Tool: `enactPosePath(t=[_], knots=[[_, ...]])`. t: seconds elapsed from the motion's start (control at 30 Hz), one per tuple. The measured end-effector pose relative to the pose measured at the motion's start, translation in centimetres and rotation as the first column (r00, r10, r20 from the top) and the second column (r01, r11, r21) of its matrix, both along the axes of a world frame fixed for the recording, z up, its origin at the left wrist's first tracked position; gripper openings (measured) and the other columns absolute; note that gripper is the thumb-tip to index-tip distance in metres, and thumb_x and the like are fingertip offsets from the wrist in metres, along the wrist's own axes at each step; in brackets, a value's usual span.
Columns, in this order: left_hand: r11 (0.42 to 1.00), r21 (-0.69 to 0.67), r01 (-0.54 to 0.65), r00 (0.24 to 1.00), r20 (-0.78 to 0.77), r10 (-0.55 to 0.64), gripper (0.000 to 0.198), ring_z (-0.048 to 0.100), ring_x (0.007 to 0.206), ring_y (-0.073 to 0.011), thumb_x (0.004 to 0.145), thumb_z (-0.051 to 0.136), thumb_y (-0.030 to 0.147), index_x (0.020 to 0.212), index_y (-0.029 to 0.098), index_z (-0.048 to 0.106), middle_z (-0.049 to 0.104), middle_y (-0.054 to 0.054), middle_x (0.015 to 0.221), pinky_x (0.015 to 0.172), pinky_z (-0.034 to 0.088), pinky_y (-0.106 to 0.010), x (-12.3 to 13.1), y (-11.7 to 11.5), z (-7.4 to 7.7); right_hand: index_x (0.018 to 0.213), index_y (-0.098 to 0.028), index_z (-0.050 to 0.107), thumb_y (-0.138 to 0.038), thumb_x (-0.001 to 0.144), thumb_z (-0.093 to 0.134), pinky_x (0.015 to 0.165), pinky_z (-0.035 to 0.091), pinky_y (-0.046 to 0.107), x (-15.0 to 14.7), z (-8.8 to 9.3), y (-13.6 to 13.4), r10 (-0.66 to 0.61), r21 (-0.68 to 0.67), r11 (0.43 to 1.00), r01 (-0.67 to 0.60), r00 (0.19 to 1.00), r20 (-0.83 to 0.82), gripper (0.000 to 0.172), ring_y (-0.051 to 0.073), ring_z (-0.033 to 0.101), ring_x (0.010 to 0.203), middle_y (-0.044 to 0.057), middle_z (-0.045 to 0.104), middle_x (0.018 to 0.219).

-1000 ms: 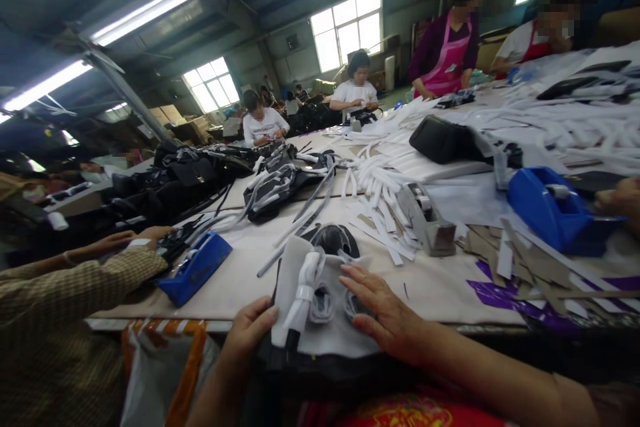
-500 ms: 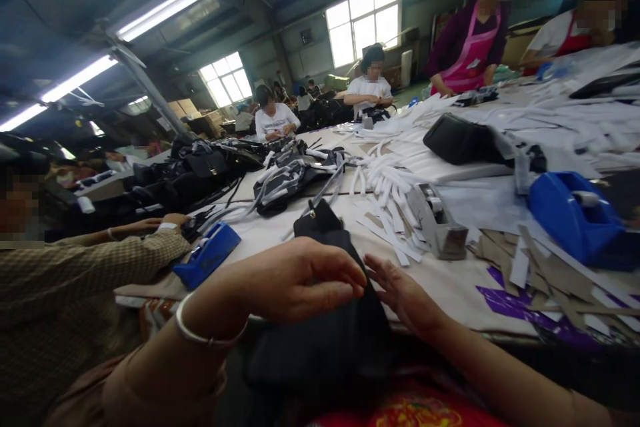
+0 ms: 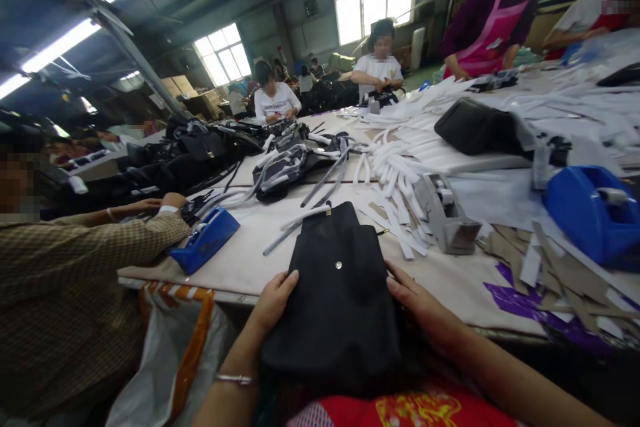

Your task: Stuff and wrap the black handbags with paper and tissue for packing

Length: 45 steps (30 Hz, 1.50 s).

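Note:
A black bag point(image 3: 335, 307) with a round metal snap on its front lies at the table's near edge, its open flap stretching away from me. My left hand point(image 3: 274, 300) grips its left side, thumb on the front face and fingers mostly hidden behind. On the opposite side my right hand point(image 3: 413, 297) clasps the bag the same way, thumb in front. Just beyond the flap lie a white padded strip point(image 3: 303, 217) and grey tubing.
Blue tape dispensers stand left point(image 3: 205, 240) and right point(image 3: 593, 213), with a grey dispenser point(image 3: 445, 213) between. White foam strips point(image 3: 400, 167) and cardboard scraps point(image 3: 510, 253) cover the right. A co-worker's checked sleeve point(image 3: 125, 237) reaches in at left, above a white sack point(image 3: 170, 340).
My left hand has moved from above the bag to its left side, and my right hand has closed on the right side. The bag's front now shows fully.

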<state>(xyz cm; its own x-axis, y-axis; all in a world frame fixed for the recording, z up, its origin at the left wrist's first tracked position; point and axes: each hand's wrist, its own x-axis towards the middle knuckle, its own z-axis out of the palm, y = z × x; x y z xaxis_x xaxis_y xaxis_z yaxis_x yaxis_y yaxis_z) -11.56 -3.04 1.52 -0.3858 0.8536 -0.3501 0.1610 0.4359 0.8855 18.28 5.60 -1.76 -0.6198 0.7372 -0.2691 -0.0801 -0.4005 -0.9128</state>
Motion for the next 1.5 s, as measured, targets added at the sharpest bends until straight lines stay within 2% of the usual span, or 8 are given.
enactPosePath(t=[0.27,0.43,0.6,0.73,0.83,1.0,1.23,1.5], knots=[[0.997,0.057,-0.048,0.995,0.088,0.043,0.044,0.07,0.09,-0.0259,0.084,0.061,0.053,0.1,0.013,0.067,0.076,-0.012,0.097,0.078,0.056,-0.035,4.0,1.2,-1.3,0.148,-0.029,0.041,-0.051,0.084,0.067,0.109,0.044,0.051,2.4,-0.3,0.9,-0.123,0.085,0.99,0.112,0.983,0.138,0.072,0.033,0.055,0.129,0.007,0.051,0.149],[0.995,0.017,0.101,0.951,-0.294,-0.092,0.051,0.067,0.073,-0.0241,0.088,0.05,0.063,0.084,0.015,0.068,0.073,-0.009,0.077,0.064,0.05,-0.033,2.9,2.3,-2.0,0.137,-0.022,0.057,-0.057,0.087,0.06,0.109,0.043,0.052,4.3,-2.8,0.1,-0.087,0.034,0.996,0.081,0.976,0.202,0.06,0.035,0.056,0.126,0.01,0.062,0.137],[0.978,0.009,0.209,0.662,-0.737,-0.135,0.049,0.068,0.089,-0.0233,0.097,0.038,0.051,0.098,0.015,0.071,0.072,-0.012,0.097,0.081,0.049,-0.032,-2.5,8.5,-0.8,0.122,-0.018,0.067,-0.058,0.087,0.059,0.107,0.044,0.048,4.0,-3.6,0.5,-0.066,0.099,0.994,0.044,0.972,0.228,0.053,0.034,0.061,0.118,0.011,0.069,0.124],[0.988,-0.029,0.151,0.6,-0.792,-0.115,0.044,0.061,0.117,-0.025,0.088,0.058,0.031,0.129,0.012,0.06,0.059,-0.019,0.134,0.1,0.044,-0.032,-5.2,14.5,-1.8,0.111,-0.016,0.071,-0.063,0.085,0.058,0.097,0.049,0.045,3.5,-4.1,1.1,-0.108,0.157,0.985,0.066,0.956,0.273,0.056,0.033,0.068,0.101,0.01,0.074,0.109],[0.982,-0.131,0.14,0.572,-0.798,-0.188,0.034,0.065,0.109,-0.0262,0.082,0.066,0.027,0.114,0.016,0.069,0.069,-0.016,0.119,0.094,0.048,-0.033,-5.9,17.4,-2.9,0.099,-0.015,0.072,-0.066,0.084,0.056,0.091,0.052,0.042,3.3,-4.2,1.1,-0.141,0.226,0.972,0.072,0.941,0.308,0.056,0.031,0.068,0.093,0.01,0.075,0.097],[0.966,-0.178,0.186,0.506,-0.826,-0.249,0.02,0.069,0.094,-0.0284,0.084,0.064,0.036,0.082,0.018,0.075,0.075,-0.014,0.093,0.082,0.051,-0.034,-5.1,20.7,-1.2,0.084,-0.018,0.07,-0.068,0.086,0.05,0.086,0.051,0.038,3.0,-3.8,0.8,-0.2,0.331,0.94,0.077,0.913,0.356,0.054,0.028,0.065,0.084,0.007,0.071,0.082],[0.932,-0.04,0.361,0.463,-0.859,-0.217,0.051,0.061,0.115,-0.022,0.089,0.059,0.04,0.132,0.012,0.058,0.057,-0.017,0.137,0.096,0.043,-0.026,0.4,27.2,2.0,0.099,-0.016,0.071,-0.066,0.087,0.05,0.086,0.051,0.037,3.0,-3.9,1.0,-0.179,0.307,0.949,0.067,0.918,0.355,0.055,0.028,0.065,0.088,0.008,0.073,0.092],[0.918,-0.195,0.344,0.52,-0.775,-0.359,0.039,0.068,0.101,-0.029,0.086,0.059,0.046,0.096,0.012,0.074,0.075,-0.017,0.102,0.084,0.05,-0.031,1.2,24.7,0.4,0.105,-0.016,0.071,-0.063,0.09,0.048,0.084,0.051,0.038,3.4,-4.1,1.1,-0.177,0.339,0.939,0.056,0.925,0.335,0.055,0.028,0.066,0.089,0.009,0.074,0.096]])
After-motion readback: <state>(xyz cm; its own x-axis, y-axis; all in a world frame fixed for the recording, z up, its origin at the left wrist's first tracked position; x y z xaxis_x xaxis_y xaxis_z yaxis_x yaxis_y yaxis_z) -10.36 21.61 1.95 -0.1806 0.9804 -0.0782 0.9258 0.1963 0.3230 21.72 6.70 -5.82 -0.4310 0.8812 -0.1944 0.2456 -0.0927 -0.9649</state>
